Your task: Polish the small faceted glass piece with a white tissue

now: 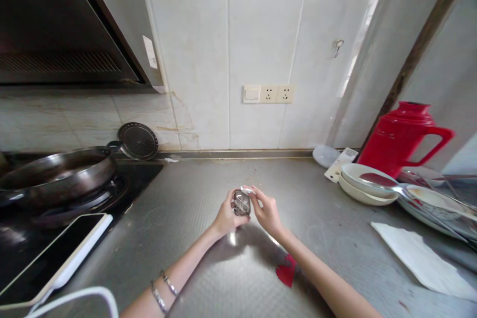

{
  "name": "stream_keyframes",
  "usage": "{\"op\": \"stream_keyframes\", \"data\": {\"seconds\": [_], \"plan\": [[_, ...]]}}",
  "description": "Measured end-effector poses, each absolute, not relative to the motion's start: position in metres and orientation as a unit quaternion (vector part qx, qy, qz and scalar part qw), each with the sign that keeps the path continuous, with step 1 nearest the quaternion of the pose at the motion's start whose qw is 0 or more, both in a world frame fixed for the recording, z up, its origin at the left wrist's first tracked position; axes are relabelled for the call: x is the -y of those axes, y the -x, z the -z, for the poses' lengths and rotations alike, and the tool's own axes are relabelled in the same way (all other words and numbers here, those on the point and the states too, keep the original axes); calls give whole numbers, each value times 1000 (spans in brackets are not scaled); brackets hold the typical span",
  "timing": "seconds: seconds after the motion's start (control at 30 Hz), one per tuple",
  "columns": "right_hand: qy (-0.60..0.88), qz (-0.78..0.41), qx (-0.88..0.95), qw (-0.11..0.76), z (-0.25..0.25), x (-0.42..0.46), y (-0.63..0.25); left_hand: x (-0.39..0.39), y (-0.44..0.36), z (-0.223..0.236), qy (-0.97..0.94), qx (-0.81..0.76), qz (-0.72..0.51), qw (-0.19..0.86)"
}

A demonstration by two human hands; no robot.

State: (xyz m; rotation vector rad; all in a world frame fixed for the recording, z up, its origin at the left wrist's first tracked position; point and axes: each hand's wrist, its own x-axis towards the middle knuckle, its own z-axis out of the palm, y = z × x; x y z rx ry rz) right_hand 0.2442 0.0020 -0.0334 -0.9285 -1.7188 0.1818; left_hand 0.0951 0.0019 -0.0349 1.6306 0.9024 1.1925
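My left hand is wrapped around a small, grey, see-through rounded jar, held above the steel counter. My right hand is closed in a pinch at the jar's upper right edge, on a small white piece of what looks like tissue. Whether its fingertips also touch the jar cannot be made out. A torn red scrap lies on the counter beside my right forearm.
At left, a steel pan sits on the black stove, with a phone-like device in front. On the right are stacked bowls, a red thermos jug, plates and a white paper towel. Wall sockets are behind.
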Motion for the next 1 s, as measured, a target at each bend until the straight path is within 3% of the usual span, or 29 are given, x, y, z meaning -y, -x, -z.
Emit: {"op": "stream_keyframes", "data": {"seconds": [0.2,0.43,0.73,1.0], "plan": [[317,-48,764,560,30,3,-244,-4,-97,37,-646,-341,-503,462],[370,-43,724,581,26,2,-246,2,-97,30,-653,-357,-488,455],[268,-35,776,570,25,8,-244,-2,-96,32,-622,-351,-513,476],[423,-139,681,582,17,7,-243,0,-93,28,-657,-373,-492,432]]}}
